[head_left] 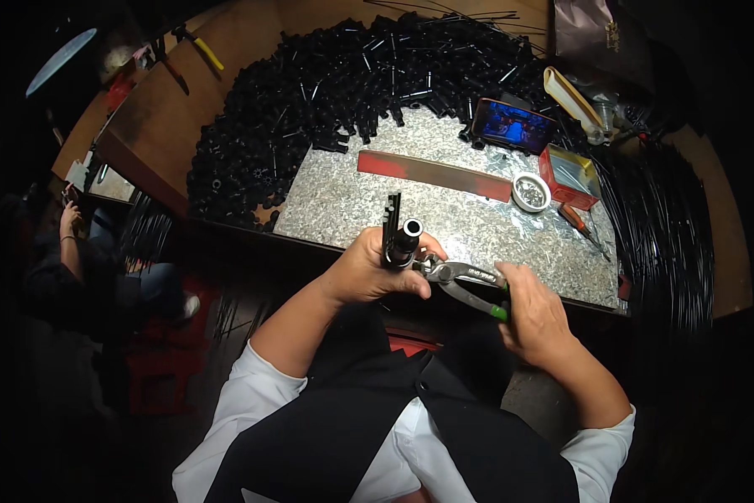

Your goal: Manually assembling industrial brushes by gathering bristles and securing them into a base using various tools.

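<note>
My left hand (362, 272) is closed around a black tubular part (406, 243) whose round, light-rimmed open end faces up. Several thin black rods (391, 216) stick up beside it from the same grip. In my right hand (538, 312) is a pair of pliers (469, 293) with green-tipped handles, fingers wrapped round them. The pliers' jaws meet the tubular part's side by my left thumb; what exactly sits between the jaws is too small to make out. Both hands are just over the near edge of a speckled stone slab (322, 197).
A heap of black tubular parts (352, 80) covers the far and left side. On the slab lie a long flat bar (431, 174), a white bowl (545, 201) of small pieces, a red box (553, 186), a screwdriver (573, 220) and a lit phone (513, 126). Black rods (670, 235) stand right; a co-worker's hand (69, 218) shows left.
</note>
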`<state>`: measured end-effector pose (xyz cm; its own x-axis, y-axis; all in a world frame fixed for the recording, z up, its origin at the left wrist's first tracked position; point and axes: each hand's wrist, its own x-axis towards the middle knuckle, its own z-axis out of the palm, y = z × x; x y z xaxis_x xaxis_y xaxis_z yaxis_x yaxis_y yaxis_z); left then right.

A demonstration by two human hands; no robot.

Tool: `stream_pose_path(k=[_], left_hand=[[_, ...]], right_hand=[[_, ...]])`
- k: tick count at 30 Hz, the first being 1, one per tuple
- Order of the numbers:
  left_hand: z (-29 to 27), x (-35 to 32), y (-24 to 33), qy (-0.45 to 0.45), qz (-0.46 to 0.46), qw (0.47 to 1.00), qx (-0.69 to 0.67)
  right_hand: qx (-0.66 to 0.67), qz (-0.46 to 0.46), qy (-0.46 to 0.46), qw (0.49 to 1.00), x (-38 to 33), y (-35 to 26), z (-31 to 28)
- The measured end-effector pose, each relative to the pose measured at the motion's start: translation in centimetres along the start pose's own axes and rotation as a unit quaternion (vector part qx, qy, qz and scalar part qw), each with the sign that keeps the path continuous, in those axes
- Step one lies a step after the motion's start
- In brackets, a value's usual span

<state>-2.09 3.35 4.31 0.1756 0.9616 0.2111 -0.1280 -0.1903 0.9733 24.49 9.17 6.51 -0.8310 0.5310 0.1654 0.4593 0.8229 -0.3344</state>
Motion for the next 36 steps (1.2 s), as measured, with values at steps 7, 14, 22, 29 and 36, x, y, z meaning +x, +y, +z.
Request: stream_pose_path(k=[7,14,22,29,36], left_hand=[[0.2,-0.4,-0.4,0.008,-0.082,0.995,-0.053],[0.6,-0.5,-1.1,0.049,-0.023,0.996,-0.075],[0.4,-1.1,-1.8,0.056,0.03,0.993,-0.1],[0.4,-1.2,-2.3,0.081,0.028,0.993,-0.084],[-0.3,-1.8,-2.9,0.084,0.025,0.994,-0.071]], right_hand=[[0.045,-0.034,-0.017,0.998,1.1,0.2,-0.2],[0.165,-0.028,-0.079,0.983,1.8,0.5,1.0],[0.164,-0.023,-0.036,0.986,2.4,1.1,3.9],[0.09,-0.033,0.011,0.995,2.7,1.3,3.9],[-0.003,-0.037,0.171,0.984,2.3,3.4,2.8]])
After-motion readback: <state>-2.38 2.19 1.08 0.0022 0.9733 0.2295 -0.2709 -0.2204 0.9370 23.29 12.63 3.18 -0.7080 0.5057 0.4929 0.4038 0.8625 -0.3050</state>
